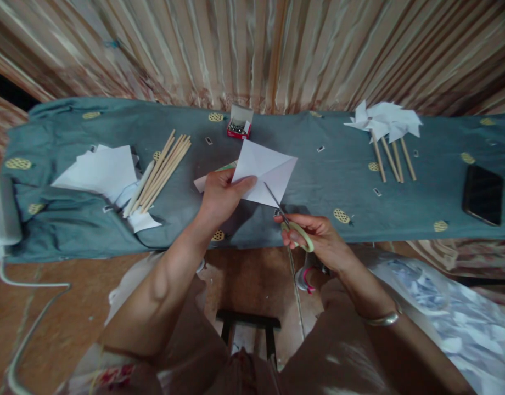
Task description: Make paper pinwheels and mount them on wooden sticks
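Note:
A white square of paper (273, 170) with diagonal creases is pinched in my left hand (223, 195), thumb on top near its left corner. My right hand (314, 236) grips scissors (297, 233) with pale green handles. Their blades lie over the lower right part of the paper, pointing toward its middle; how far they cut in, I cannot tell. Behind my left hand a printed card or sheet (200, 183) partly shows. Beyond the paper stands a small open red box (239, 129) holding shiny metal pins or tacks.
Several wooden sticks (166, 170) lie left beside white paper pieces (100, 170). At right are paper pinwheels (386, 122) on sticks and a black phone (483, 195). A white device (3, 214) with a cable sits at the left edge of the green cloth (318, 181).

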Demonstrator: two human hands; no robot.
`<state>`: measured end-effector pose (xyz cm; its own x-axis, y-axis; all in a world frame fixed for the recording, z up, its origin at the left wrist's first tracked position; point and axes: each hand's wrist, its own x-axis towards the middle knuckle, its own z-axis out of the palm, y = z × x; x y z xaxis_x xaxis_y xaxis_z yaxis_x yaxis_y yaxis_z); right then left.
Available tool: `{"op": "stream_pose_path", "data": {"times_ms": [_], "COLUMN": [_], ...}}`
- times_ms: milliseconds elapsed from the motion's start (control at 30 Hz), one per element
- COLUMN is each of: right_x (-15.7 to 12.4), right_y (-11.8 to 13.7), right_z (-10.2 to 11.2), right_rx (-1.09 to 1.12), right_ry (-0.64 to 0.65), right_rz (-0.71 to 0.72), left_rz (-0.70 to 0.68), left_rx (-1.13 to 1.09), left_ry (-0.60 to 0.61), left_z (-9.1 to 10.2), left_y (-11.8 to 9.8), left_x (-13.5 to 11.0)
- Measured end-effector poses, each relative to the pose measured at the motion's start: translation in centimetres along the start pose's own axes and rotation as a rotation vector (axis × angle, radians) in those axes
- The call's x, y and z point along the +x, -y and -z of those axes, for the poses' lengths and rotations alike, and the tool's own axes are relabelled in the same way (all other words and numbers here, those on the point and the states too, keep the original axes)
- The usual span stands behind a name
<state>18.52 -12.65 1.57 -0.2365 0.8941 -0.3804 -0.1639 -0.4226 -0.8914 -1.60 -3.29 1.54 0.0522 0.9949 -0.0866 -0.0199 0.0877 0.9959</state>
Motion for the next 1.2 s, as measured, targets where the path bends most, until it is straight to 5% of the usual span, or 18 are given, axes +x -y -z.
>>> {"op": "stream_pose_path", "data": {"times_ms": [1200], "right_x": [0.04], "right_y": [0.35], "right_z": [-0.44], "right_rx": [-0.011], "right_ry": [-0.043], "right_rz": [0.006], "left_rz": [0.037], "left_rx": [0.031], "left_ry": [-0.012], "left_z": [-0.16], "left_y": [0.09], "left_x": [-0.1]}}
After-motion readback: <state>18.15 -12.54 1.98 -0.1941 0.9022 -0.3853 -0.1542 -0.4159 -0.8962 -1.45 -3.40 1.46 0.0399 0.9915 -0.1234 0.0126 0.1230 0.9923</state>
